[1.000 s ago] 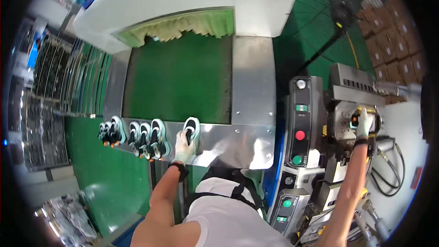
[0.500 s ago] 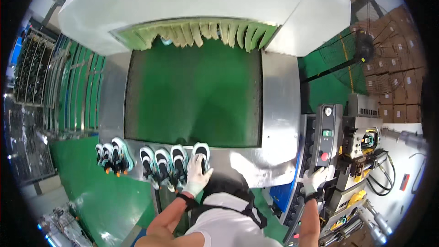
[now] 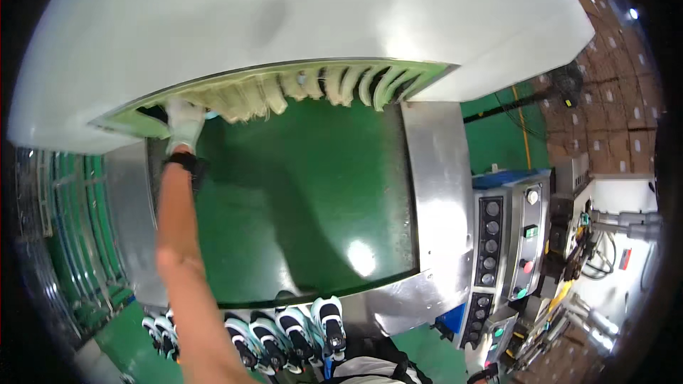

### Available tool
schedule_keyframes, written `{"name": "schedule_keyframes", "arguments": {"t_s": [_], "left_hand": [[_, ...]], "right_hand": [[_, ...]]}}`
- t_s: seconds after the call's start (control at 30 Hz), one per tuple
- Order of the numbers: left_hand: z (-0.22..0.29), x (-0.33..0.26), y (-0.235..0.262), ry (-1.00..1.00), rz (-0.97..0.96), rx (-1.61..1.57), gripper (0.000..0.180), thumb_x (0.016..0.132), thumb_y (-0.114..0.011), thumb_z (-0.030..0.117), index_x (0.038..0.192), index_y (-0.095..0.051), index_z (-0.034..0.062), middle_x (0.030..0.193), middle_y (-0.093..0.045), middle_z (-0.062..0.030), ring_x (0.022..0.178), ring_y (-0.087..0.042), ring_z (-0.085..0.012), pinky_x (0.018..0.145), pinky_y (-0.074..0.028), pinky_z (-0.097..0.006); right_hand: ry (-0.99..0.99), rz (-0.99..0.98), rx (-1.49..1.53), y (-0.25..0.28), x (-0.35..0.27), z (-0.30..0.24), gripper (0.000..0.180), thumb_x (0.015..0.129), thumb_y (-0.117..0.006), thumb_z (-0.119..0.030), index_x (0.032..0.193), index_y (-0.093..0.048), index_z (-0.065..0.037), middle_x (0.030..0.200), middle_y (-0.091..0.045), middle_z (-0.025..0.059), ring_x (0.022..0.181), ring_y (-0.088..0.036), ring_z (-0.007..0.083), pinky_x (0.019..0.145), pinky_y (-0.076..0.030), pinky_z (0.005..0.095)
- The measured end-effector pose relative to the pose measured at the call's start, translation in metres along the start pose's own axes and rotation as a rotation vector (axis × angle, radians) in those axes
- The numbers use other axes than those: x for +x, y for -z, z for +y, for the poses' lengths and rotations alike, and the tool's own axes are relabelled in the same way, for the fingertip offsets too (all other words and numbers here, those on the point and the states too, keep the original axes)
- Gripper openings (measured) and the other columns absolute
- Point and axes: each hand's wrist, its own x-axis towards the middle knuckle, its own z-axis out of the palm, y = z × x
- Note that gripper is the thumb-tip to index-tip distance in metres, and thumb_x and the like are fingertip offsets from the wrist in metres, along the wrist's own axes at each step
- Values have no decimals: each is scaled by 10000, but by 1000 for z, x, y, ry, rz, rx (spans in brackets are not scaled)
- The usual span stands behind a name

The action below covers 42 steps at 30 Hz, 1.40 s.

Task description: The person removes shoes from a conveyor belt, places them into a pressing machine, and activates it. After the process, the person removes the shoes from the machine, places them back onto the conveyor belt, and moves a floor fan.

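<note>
Shoes [image 3: 296, 336] on mtl ledge [image 3: 409, 304], boxes [image 3: 605, 121] R

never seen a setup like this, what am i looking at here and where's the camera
There is no robot: these are a person's own two hands, in pale gloves. Every picture comes from a camera worn on the head, looking down through a wide lens that bends straight edges.

Ahead is a big white machine with a strip curtain across its opening. A flat green surface runs from there toward the person, and black-and-white shoes line its near metal edge.

The left hand is at the curtain; whether it holds anything is unclear. The right hand is low on the right, beside a control panel with round buttons, and nothing can be clearly seen in it.
</note>
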Motion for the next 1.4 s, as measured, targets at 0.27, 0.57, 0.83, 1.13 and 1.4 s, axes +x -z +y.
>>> {"name": "schedule_keyframes", "arguments": {"t_s": [0.27,0.57,0.83,1.13,1.4], "left_hand": [[-121,59,-90,-281,-29,175,178,836,-581,209,916,-713,120,898,-718,-88,843,-679,-291,662,-515,-428],[81,-181,112,-317,257,-382,218,966,-537,165,1103,-618,17,1110,-587,-208,1071,-539,-381,943,-431,-453],[322,-427,239,-844,-284,-872,147,864,-672,171,980,-678,80,1014,-616,-133,888,-647,-334,777,-536,-413],[575,-631,421,-1777,-641,-1167,343,815,-720,115,1138,-629,45,1081,-605,-175,956,-628,-363,804,-529,-414],[756,-794,451,-1769,-931,-1263,488,941,-598,87,1391,-426,14,1334,-501,-159,1151,-572,-249,964,-488,-351]], "right_hand": [[-362,-108,119,-37,-124,65,588,802,-686,-246,1275,-495,47,1243,-521,293,1187,-493,385,1022,-392,452],[-212,-278,420,-79,-66,-62,636,833,-676,-284,1318,-487,83,1349,-527,259,1294,-481,364,1086,-375,374],[574,-26,770,70,-31,-256,815,796,-765,-297,1400,-368,78,1315,-507,306,1244,-504,412,1025,-438,391],[-139,354,1353,106,-49,-49,474,829,-726,-289,1152,-551,10,985,-666,169,886,-661,246,766,-533,364],[-425,656,2698,23,-130,128,387,928,-627,-278,1195,-612,2,984,-667,6,648,-546,-1,542,-403,177]]}}
